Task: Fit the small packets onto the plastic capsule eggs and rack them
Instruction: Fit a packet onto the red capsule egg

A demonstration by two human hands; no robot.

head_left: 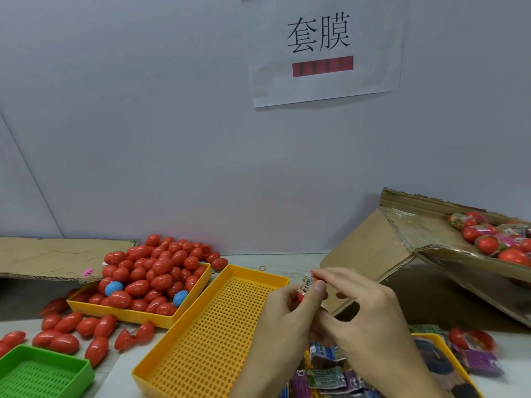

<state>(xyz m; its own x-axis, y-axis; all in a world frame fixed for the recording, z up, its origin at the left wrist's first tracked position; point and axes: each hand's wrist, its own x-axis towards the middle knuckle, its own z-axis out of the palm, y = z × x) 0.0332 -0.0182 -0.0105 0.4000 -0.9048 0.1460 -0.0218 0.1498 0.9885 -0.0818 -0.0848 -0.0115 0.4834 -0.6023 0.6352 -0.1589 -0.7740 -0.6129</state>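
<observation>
Between the fingers of both hands, a red plastic capsule egg is held above the tabletop, with a small printed film packet partly pulled over its top. The left hand curls round the egg from below, thumb pressed against the packet. The right hand pinches the packet's upper edge with thumb and forefinger; its other fingers are bent loosely.

Just left of the fingers lies an empty perforated yellow plastic tray. Further left, a second yellow tray is heaped with bare red eggs and two blue ones. Below the fingers, loose flat packets lie piled. To the right, a tilted cardboard box holds eggs already wrapped.
</observation>
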